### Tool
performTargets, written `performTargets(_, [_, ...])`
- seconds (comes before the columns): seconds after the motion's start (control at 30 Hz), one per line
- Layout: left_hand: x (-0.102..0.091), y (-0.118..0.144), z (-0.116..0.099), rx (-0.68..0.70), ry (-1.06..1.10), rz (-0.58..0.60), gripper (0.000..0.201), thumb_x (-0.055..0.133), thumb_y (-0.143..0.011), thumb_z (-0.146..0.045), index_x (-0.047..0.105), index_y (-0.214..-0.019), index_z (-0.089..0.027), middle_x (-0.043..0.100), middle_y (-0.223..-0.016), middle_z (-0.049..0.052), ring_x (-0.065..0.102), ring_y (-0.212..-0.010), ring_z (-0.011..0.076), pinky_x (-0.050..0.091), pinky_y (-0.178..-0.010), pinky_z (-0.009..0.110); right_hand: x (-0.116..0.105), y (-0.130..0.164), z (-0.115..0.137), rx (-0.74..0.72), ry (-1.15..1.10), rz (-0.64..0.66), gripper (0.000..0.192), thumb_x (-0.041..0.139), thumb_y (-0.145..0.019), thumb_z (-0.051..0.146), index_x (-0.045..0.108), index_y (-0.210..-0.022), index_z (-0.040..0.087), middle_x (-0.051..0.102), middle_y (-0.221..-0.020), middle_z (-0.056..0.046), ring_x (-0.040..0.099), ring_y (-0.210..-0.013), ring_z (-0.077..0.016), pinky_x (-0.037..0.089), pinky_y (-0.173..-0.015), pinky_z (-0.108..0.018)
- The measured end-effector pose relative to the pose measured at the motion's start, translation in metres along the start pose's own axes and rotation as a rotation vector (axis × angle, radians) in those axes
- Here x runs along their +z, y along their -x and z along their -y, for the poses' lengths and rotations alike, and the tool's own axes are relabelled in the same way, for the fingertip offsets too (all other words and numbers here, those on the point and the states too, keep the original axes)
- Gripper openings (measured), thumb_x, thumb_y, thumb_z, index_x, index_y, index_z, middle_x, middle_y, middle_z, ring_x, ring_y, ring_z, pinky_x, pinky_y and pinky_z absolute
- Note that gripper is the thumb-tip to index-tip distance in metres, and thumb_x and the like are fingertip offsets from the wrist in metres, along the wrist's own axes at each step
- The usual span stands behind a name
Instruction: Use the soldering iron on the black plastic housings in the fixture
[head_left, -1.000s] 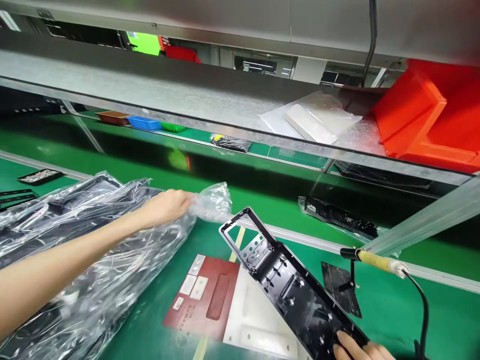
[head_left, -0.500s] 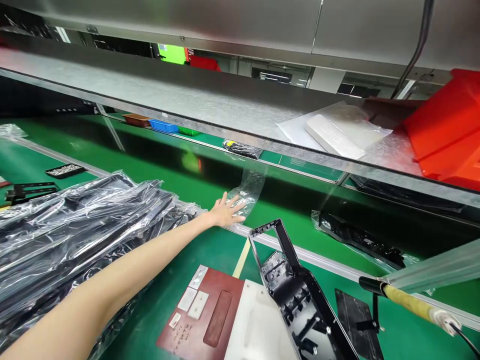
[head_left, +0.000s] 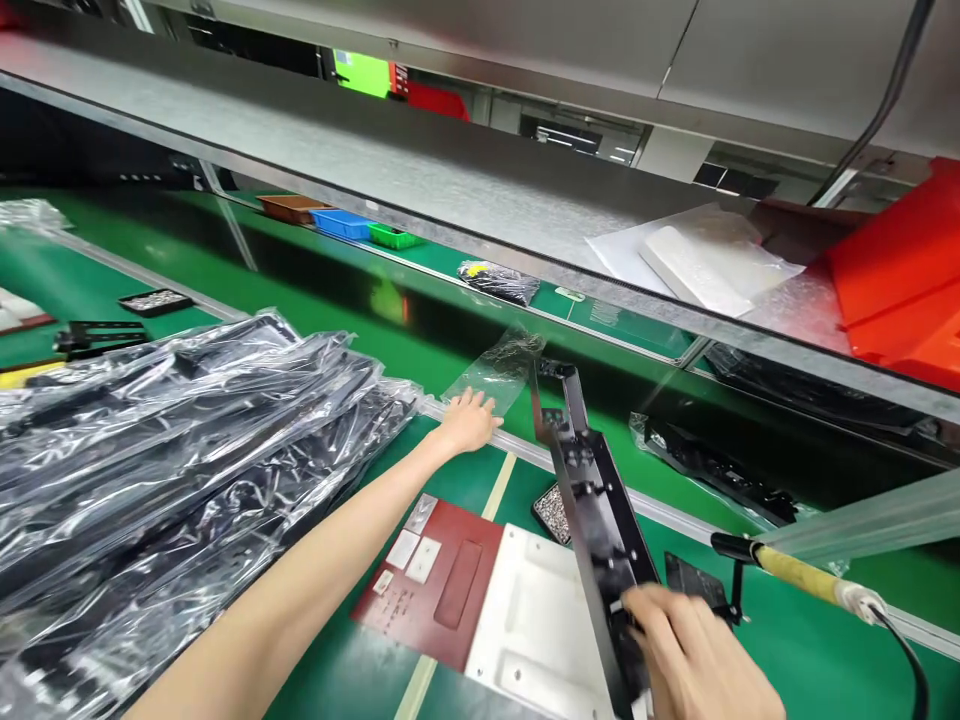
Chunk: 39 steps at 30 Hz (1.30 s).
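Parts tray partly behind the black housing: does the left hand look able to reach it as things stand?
Probably yes: the left hand is open nearby and the parts tray shows its left part, though the black housing in the right hand hides the rest.

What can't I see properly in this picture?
In the head view:
- The near end of the black plastic housing: behind the right hand and cut off by the bottom edge.
- Part of the small-parts tray: behind the housing.
- The left hand's palm: turned away.
- The handwriting on the red-brown plate: too small to read.
- The rest of the red bin: cut off by the right edge.
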<state>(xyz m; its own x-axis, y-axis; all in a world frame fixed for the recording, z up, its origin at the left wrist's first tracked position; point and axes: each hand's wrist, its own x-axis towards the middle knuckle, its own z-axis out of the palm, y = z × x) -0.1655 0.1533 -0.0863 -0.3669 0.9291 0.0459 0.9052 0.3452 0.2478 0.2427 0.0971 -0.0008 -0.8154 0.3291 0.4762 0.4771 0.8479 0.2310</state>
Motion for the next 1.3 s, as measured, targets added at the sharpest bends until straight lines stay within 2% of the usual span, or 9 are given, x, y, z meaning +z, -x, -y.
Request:
performTargets(0.13, [0.010, 0.034, 0.007, 0.002, 0.006, -0.011, 0.058, 0.055, -0.099, -0.049, 0.045, -0.147, -0.019, 0.040, -0.158, 0.014, 0.037, -0.146, 0.0348, 0.029, -0.120, 0.062, 0.024, -0.051, 0.009, 0.069, -0.010, -0.022, 0.016, 0.052, -0.099, 0.018, 0.065, -0.106, 0.023, 0.071, -0.094, -0.006, 0.060, -0.077, -0.0199, 0.038, -0.066, -0.034])
performTargets(0.37, [-0.012, -0.011, -0.004, 0.013, 0.044, -0.083, 0.037, 0.054, -0.102, -0.038, 0.058, -0.131, -0.016, 0.059, -0.135, 0.011, 0.059, -0.123, 0.0280, 0.051, -0.103, 0.051, 0.072, -0.126, -0.007, 0.114, -0.011, 0.080, 0.007, 0.055, -0.100, 0.024, 0.061, -0.105, 0.023, 0.064, -0.090, -0.004, 0.059, -0.082, -0.0185, 0.032, -0.060, -0.030])
performTargets(0.47, [-0.030, -0.004, -0.020, 0.033, 0.039, -0.069, 0.032, 0.059, -0.100, -0.037, 0.062, -0.126, -0.018, 0.061, -0.133, 0.011, 0.062, -0.117, 0.0245, 0.054, -0.101, 0.047, 0.096, -0.166, -0.011, 0.114, -0.010, 0.148, 0.011, 0.051, -0.102, 0.026, 0.060, -0.106, 0.022, 0.063, -0.091, -0.006, 0.058, -0.085, -0.0195, 0.030, -0.058, -0.029])
performTargets(0.6, [-0.043, 0.078, -0.046, 0.115, 0.031, -0.046, 0.025, 0.061, -0.097, -0.034, 0.069, -0.115, -0.019, 0.072, -0.109, 0.013, 0.068, -0.108, 0.0287, 0.054, -0.098, 0.049, 0.137, -0.223, -0.010, 0.136, -0.050, 0.162, 0.019, 0.045, -0.104, 0.027, 0.059, -0.109, 0.017, 0.063, -0.097, -0.012, 0.059, -0.092, -0.0226, 0.032, -0.061, -0.028])
performTargets(0.73, [-0.053, 0.186, -0.051, 0.171, 0.044, -0.059, 0.033, 0.053, -0.100, -0.037, 0.062, -0.132, -0.032, 0.070, -0.129, 0.008, 0.062, -0.126, 0.0350, 0.053, -0.102, 0.054, 0.185, -0.274, -0.001, 0.165, -0.119, 0.205, 0.028, 0.039, -0.104, 0.022, 0.059, -0.117, 0.008, 0.062, -0.107, -0.021, 0.060, -0.101, -0.0294, 0.042, -0.071, -0.034])
performTargets(0.93, [-0.096, 0.268, 0.026, 0.017, -0.175, -0.448, 0.042, 0.055, -0.100, -0.033, 0.053, -0.142, -0.027, 0.065, -0.136, 0.006, 0.060, -0.125, 0.0290, 0.051, -0.104, 0.046, 0.245, -0.318, 0.019, 0.235, -0.185, 0.269, 0.031, 0.060, -0.097, 0.030, 0.061, -0.122, 0.011, 0.064, -0.121, -0.016, 0.064, -0.108, -0.0261, 0.056, -0.087, -0.042])
performTargets(1.03, [-0.114, 0.275, 0.076, -0.154, -0.401, -0.442, 0.053, 0.054, -0.100, -0.041, 0.046, -0.146, -0.016, 0.059, -0.137, 0.017, 0.059, -0.120, 0.0364, 0.050, -0.098, 0.051, 0.255, -0.323, 0.026, 0.224, -0.200, 0.262, 0.036, 0.064, -0.096, 0.037, 0.061, -0.125, 0.016, 0.064, -0.125, -0.010, 0.066, -0.107, -0.0221, 0.058, -0.091, -0.043])
performTargets(1.17, [-0.122, 0.268, 0.117, -0.210, -0.600, -0.352, 0.045, 0.045, -0.101, -0.031, 0.050, -0.140, -0.009, 0.060, -0.124, 0.020, 0.058, -0.109, 0.0368, 0.051, -0.088, 0.048, 0.240, -0.311, 0.022, 0.142, -0.203, 0.241, 0.031, 0.057, -0.099, 0.034, 0.061, -0.125, 0.016, 0.065, -0.120, -0.012, 0.066, -0.104, -0.0228, 0.057, -0.082, -0.037])
performTargets(1.3, [-0.121, 0.259, 0.134, -0.273, -0.648, -0.309, 0.046, 0.047, -0.096, -0.026, 0.050, -0.137, -0.004, 0.059, -0.115, 0.022, 0.058, -0.100, 0.0347, 0.050, -0.084, 0.044, 0.197, -0.279, 0.012, 0.031, -0.180, 0.218, 0.028, 0.047, -0.102, 0.032, 0.064, -0.120, 0.018, 0.066, -0.119, -0.014, 0.066, -0.106, -0.0247, 0.050, -0.073, -0.031])
